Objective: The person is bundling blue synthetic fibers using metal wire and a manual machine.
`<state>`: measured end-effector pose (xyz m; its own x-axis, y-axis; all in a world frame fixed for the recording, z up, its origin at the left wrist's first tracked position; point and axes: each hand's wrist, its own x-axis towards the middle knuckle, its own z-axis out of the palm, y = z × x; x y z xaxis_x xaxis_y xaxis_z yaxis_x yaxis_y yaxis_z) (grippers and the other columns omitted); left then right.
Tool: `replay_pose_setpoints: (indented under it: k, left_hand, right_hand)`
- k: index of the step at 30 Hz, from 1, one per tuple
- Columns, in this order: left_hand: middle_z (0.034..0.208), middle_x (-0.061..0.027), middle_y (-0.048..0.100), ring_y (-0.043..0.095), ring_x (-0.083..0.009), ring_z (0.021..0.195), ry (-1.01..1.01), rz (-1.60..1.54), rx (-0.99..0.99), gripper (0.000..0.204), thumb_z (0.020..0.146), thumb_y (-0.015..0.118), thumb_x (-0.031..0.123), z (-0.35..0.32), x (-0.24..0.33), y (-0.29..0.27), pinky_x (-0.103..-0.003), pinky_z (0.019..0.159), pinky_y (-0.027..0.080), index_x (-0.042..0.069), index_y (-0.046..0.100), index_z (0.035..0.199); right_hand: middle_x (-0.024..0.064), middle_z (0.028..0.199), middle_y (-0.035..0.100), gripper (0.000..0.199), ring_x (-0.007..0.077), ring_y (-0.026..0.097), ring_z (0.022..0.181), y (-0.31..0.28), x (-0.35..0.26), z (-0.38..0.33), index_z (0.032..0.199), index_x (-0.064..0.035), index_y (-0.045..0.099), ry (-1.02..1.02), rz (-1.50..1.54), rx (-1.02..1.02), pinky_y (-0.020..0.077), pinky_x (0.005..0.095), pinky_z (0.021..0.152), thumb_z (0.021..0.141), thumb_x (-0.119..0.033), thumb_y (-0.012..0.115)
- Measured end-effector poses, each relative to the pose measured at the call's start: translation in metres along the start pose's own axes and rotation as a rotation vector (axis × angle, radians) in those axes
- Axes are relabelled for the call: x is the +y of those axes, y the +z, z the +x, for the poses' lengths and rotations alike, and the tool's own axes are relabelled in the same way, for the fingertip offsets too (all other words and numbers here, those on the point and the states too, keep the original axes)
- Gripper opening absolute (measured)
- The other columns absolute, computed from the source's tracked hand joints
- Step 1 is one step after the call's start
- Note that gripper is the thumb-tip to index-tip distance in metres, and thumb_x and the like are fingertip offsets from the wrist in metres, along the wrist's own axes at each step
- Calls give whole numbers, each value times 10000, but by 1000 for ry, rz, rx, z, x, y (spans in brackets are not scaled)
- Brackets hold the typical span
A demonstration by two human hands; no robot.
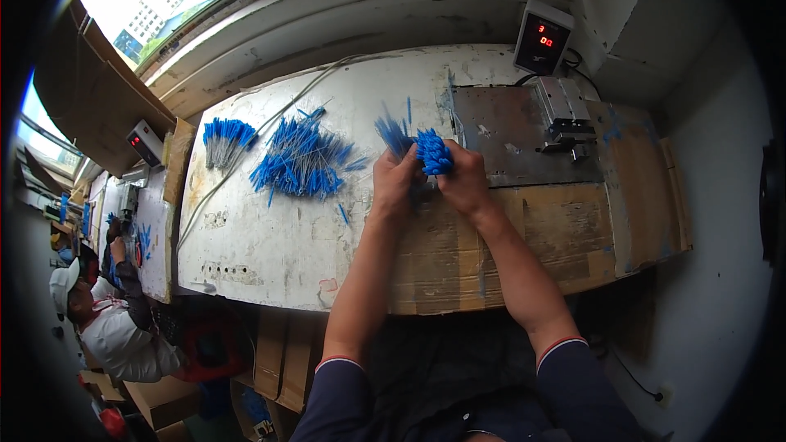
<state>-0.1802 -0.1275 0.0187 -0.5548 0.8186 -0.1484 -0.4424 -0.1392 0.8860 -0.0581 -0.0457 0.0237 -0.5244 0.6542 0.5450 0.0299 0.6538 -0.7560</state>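
White worktable [270, 237], blue stick bundle [431, 152] between both hands [395, 182] [465, 180].

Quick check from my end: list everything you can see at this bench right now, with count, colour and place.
bundle of blue sticks: one, blue, gripped between both hands above the bench
loose pile of blue sticks: one heap, blue, left of the hands
small bunch of blue sticks: one, blue, far left of the bench
workbench: one, worn white, centre
cardboard sheet: one, brown, on the bench's right half
metal plate: one, grey, right rear
metal fixture: one, silver, on the plate
counter display: one, grey with red digits, rear right
cable: one, grey, across the bench
co-worker: one, white cap, lower left
left hand: holding the bundle
right hand: holding the bundle
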Motion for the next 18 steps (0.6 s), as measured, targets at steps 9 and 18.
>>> replay_pose_setpoints:
  k: [9, 18]
  left_hand:
    - [826, -7, 576, 499, -83, 617, 36, -214, -121, 198, 1039, 620, 201, 2, 0, -5, -247, 576, 441, 45, 574, 1152]
    - [824, 4, 628, 555, -78, 641, -85, 209, -269, 126, 1024, 638, 199, -11, -3, 9, -228, 578, 445, 74, 626, 1029]
  right_hand:
    - [30, 745, 675, 117, 93, 590, 570, -17, -6, 13, 928, -7, 731, 681, 829, 178, 454, 245, 495, 842, -69, 781]
    - [23, 840, 721, 116, 96, 627, 658, -18, -5, 12, 930, -38, 748, 634, 866, 175, 465, 242, 546, 826, -51, 798]
